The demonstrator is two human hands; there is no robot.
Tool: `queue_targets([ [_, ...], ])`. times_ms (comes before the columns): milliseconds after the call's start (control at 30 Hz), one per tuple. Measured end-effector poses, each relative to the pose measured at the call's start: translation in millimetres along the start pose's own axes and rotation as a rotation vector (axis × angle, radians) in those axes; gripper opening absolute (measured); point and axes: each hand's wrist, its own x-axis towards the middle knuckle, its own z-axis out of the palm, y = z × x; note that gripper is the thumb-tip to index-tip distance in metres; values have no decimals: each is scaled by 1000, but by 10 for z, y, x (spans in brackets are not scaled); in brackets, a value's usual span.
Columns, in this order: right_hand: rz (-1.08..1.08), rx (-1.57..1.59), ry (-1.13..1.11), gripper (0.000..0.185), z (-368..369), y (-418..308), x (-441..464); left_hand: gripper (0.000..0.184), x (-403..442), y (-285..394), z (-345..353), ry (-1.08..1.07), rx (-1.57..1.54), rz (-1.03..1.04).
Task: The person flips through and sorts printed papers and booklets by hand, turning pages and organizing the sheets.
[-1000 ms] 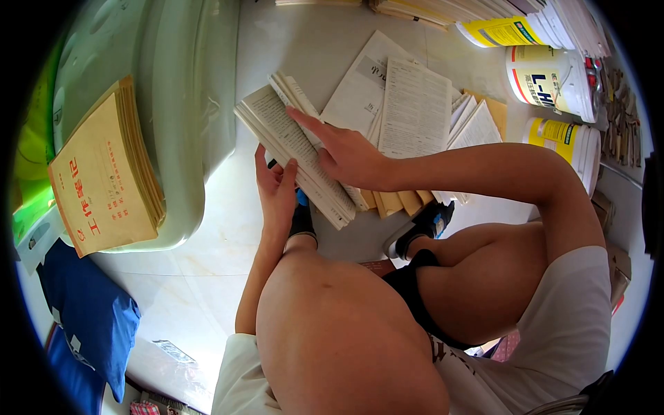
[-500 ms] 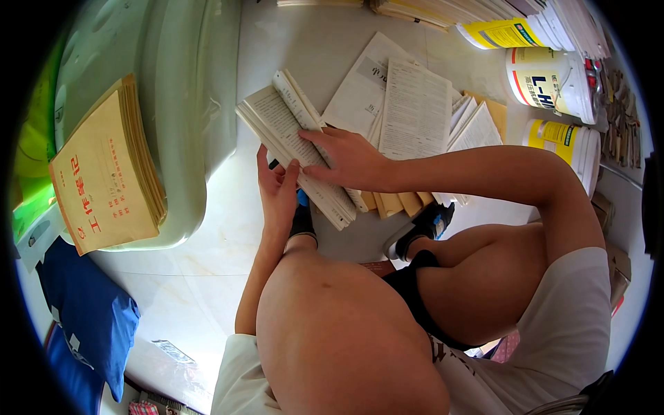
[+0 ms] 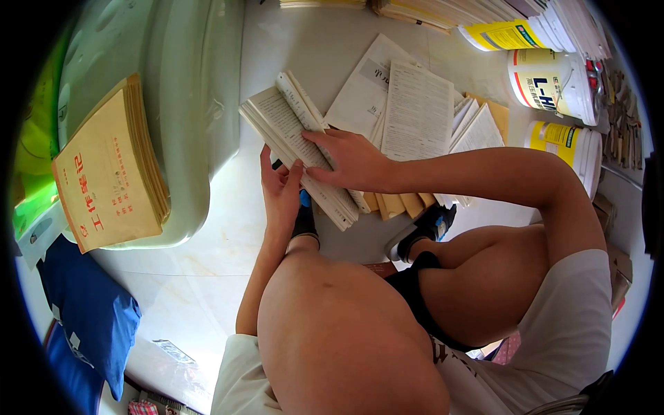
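An open book (image 3: 274, 114) of printed pages is held tilted above the floor, with one part of its pages curled over on the right. My left hand (image 3: 280, 187) grips its near left edge, thumb on the pages and fingers partly hidden underneath. My right hand (image 3: 353, 162) lies across the book from the right, its thumb and fingers closed on the pages near the middle fold. Just beyond, printed sheets (image 3: 417, 111) lie spread on the floor, and brown envelopes (image 3: 391, 205) stick out below my right forearm.
On the left, a stack of brown envelopes (image 3: 111, 176) with red print rests on a pale green plastic bin (image 3: 187, 138). White and yellow buckets (image 3: 546, 83) stand at the right. Paper stacks (image 3: 415, 14) line the back. A blue bag (image 3: 86, 304) lies lower left.
The whole view has shifted slightly. Both hands keep the same hold on the book, and nothing else has visibly moved.
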Motion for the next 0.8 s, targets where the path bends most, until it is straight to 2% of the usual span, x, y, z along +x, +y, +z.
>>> queue_targets([
  [400,15,68,10,66,-7,8,20,71,-10,-2,22,36,-47,29],
  [800,-5,49,10,69,-5,18,16,70,-1,-49,-17,37,41,44],
])
